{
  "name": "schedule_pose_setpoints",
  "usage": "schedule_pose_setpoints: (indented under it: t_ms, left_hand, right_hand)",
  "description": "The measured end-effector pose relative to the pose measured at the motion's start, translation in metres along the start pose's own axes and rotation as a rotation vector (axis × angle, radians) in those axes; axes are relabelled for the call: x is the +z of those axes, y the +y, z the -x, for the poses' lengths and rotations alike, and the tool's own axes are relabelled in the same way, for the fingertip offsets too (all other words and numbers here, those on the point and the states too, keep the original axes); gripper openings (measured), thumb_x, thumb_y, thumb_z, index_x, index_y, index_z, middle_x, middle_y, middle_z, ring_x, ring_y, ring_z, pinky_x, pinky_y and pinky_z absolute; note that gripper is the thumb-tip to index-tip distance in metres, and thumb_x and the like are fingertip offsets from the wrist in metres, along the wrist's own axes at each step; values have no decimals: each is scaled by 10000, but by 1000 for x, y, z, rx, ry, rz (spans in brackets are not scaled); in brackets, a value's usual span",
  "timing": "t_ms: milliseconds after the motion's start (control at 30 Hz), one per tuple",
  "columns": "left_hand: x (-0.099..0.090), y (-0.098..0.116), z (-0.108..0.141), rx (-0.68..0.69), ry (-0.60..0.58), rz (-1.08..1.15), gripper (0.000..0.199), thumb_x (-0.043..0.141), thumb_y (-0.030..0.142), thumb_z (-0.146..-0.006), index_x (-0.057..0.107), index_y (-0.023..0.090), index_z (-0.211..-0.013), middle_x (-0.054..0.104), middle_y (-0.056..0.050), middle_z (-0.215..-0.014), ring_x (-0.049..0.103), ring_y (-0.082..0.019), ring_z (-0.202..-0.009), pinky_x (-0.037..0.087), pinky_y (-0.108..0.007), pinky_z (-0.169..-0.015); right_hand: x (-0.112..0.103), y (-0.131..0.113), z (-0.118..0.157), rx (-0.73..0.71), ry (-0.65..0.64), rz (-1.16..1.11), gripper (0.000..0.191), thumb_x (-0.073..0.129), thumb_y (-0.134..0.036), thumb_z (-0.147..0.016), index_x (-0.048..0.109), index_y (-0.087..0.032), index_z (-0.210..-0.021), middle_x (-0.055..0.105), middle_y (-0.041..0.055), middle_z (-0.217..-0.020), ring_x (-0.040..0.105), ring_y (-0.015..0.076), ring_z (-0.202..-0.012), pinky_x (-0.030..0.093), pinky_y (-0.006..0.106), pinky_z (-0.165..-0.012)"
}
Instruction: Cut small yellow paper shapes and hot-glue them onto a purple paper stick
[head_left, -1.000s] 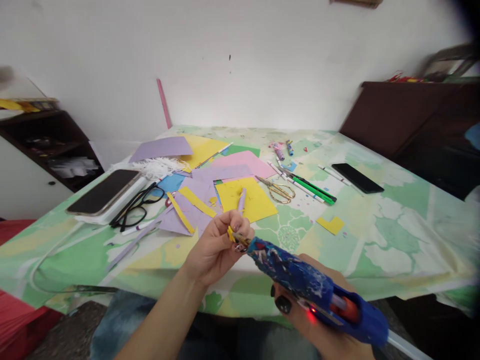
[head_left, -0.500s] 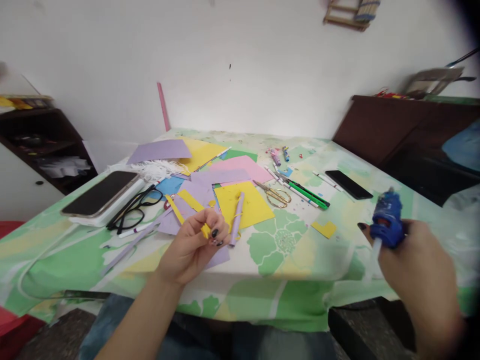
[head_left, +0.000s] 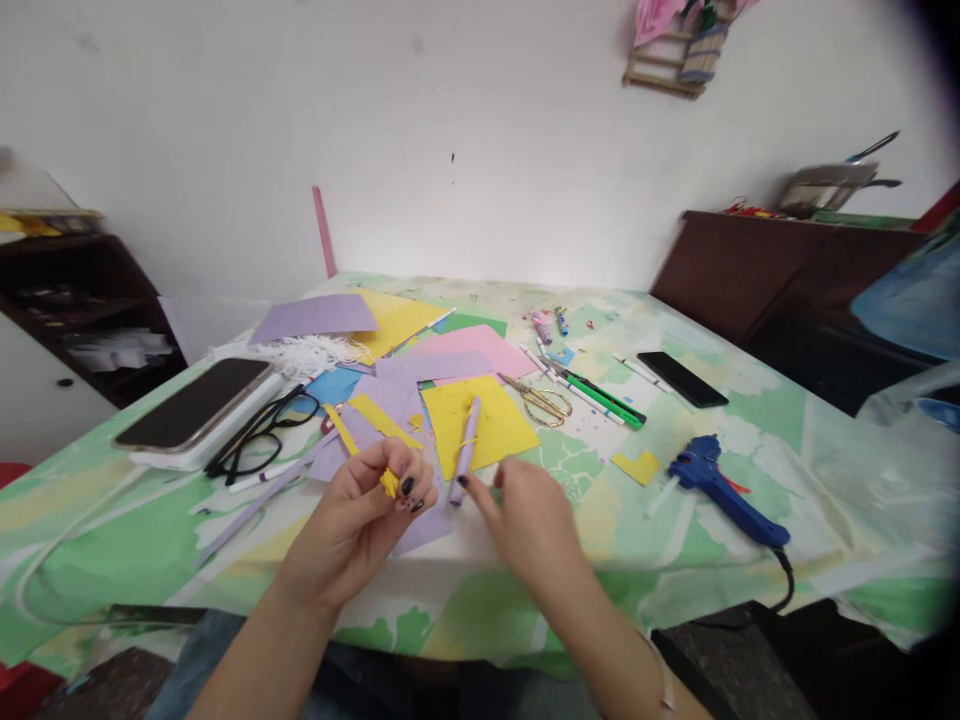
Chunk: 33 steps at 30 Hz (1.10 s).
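My left hand [head_left: 375, 515] is closed, pinching a small yellow paper piece [head_left: 389, 484] between thumb and fingers above the table's front edge. To its right, my right hand [head_left: 536, 520] is empty, its thumb apart from its curled fingers. The thumb tip is at the lower end of a rolled purple paper tube [head_left: 466, 450]; whether they touch I cannot tell. Thin yellow strips go round the tube, which lies partly on a yellow paper sheet [head_left: 499, 425]. A blue hot glue gun [head_left: 727, 492] rests on the table at the right, a white glue stick showing at one end.
Gold-handled scissors [head_left: 546, 405], a green cutter [head_left: 607, 400] and white markers lie beyond my hands. A black phone [head_left: 682, 378] is at the right; another phone [head_left: 196, 402] and black glasses [head_left: 262, 435] are at the left. Purple paper [head_left: 315, 316] and white shreds [head_left: 315, 350] lie further back.
My right hand has let go of the glue gun, now on the table, and has moved left to the purple tube. My left hand still holds the yellow piece.
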<state>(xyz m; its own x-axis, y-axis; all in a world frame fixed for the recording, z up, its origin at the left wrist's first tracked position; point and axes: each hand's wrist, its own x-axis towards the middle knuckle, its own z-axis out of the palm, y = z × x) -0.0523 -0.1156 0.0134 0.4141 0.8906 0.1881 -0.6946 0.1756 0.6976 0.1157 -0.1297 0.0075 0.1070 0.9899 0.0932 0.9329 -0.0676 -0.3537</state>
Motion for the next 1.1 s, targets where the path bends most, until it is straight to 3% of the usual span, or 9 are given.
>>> schedule_pose_setpoints:
  t_ms: [100, 267, 467, 567, 700, 933, 1100]
  left_hand:
    - [0, 6, 6, 13, -2, 3, 190, 740, 155, -748, 554, 150, -710, 473, 27, -634, 442, -83, -582, 410, -210, -568]
    - [-2, 16, 14, 25, 16, -26, 197, 747, 152, -736, 552, 157, -713, 466, 31, -636, 429, -82, -576, 394, -208, -556]
    - [7, 13, 12, 48, 13, -40, 192, 746, 131, -724, 557, 159, -697, 479, 23, -635, 436, -84, -577, 389, -206, -560]
    - [13, 10, 9, 51, 7, -56, 184, 743, 112, -716, 566, 160, -697, 493, 23, -633, 449, -84, -582, 397, -201, -570]
    - [21, 6, 1, 96, 73, -177, 173, 762, 200, -727, 596, 155, -706, 523, 14, -665, 490, -90, -626, 422, -199, -613]
    - [45, -10, -32, 167, 239, -359, 185, 799, 229, -683, 655, 134, -751, 602, -3, -701, 543, -91, -646, 438, -193, -643]
    - [53, -25, -48, 265, 279, -470, 156, 763, 237, -723, 656, 147, -792, 617, 2, -749, 564, -97, -687, 457, -206, -675]
  right_hand:
    - [13, -29, -19, 58, -23, -109, 313, 526, -377, -883, 648, -96, -947, 690, 201, -925, 654, 318, -864, 431, 360, -670]
    - [15, -20, -36, 109, -26, -289, 91, 556, -163, -777, 630, -108, -781, 686, 205, -844, 646, 320, -834, 419, 378, -690]
    - [6, 16, -24, 55, -66, -884, 182, 484, -347, -847, 548, -182, -804, 644, 61, -727, 610, 192, -669, 450, 323, -644]
    - [6, 27, -15, 10, -126, -1235, 277, 479, -428, -837, 566, -167, -873, 628, 50, -739, 572, 153, -600, 459, 312, -616]
    - [11, 29, -5, -25, -75, -1556, 310, 577, -426, -768, 613, -160, -923, 580, 25, -729, 476, 118, -585, 393, 278, -587]
    - [26, 20, 9, -102, -62, -1854, 264, 651, -370, -775, 609, -195, -968, 571, 6, -744, 440, 112, -604, 345, 262, -599]
    - [32, 21, 14, -153, 20, -1826, 196, 627, -349, -835, 619, -206, -969, 601, 19, -816, 488, 134, -692, 382, 279, -677]
